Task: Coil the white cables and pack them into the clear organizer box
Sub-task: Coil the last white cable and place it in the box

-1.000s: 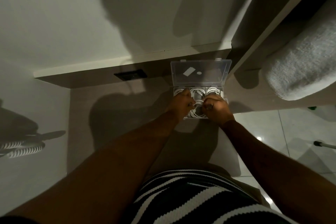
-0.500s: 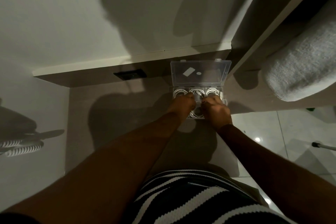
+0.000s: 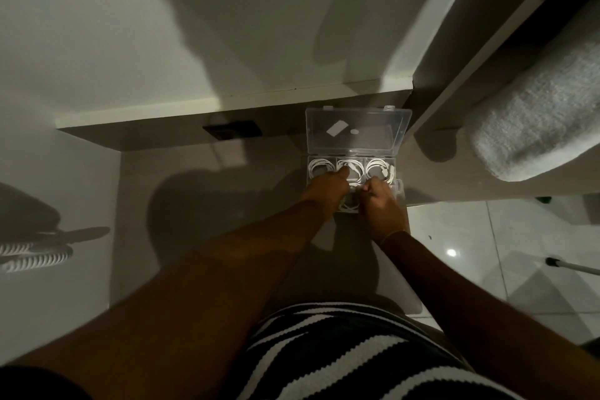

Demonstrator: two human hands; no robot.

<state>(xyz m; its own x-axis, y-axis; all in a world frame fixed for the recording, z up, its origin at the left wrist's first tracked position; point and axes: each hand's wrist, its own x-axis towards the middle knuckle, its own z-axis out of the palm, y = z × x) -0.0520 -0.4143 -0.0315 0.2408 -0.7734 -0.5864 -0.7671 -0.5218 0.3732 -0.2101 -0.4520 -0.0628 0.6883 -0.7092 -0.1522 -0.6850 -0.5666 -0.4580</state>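
Observation:
The clear organizer box (image 3: 401, 189) lies on a brown desk with its lid (image 3: 357, 130) standing open at the back. Three coiled white cables fill the back row: left coil (image 3: 318, 166), middle coil (image 3: 354, 166), right coil (image 3: 380, 169). Both hands are over the front row. My left hand (image 3: 328, 188) presses down with its fingers reaching toward the middle coil. My right hand (image 3: 381, 208) is closed, pinching a white cable (image 3: 349, 204) that lies in the front middle compartment. The hands hide most of the front row.
The brown desk (image 3: 201, 204) stretches to the left, with a dark socket plate (image 3: 232, 130) at its back wall. A grey towel-like bundle (image 3: 539, 117) lies on the shelf to the right. Tiled floor (image 3: 506, 250) shows at lower right. My striped shirt fills the bottom.
My hands have shifted slightly further into the box. The left hand's fingers have stretched out toward the back row, and the right hand has kept its pinch on the cable.

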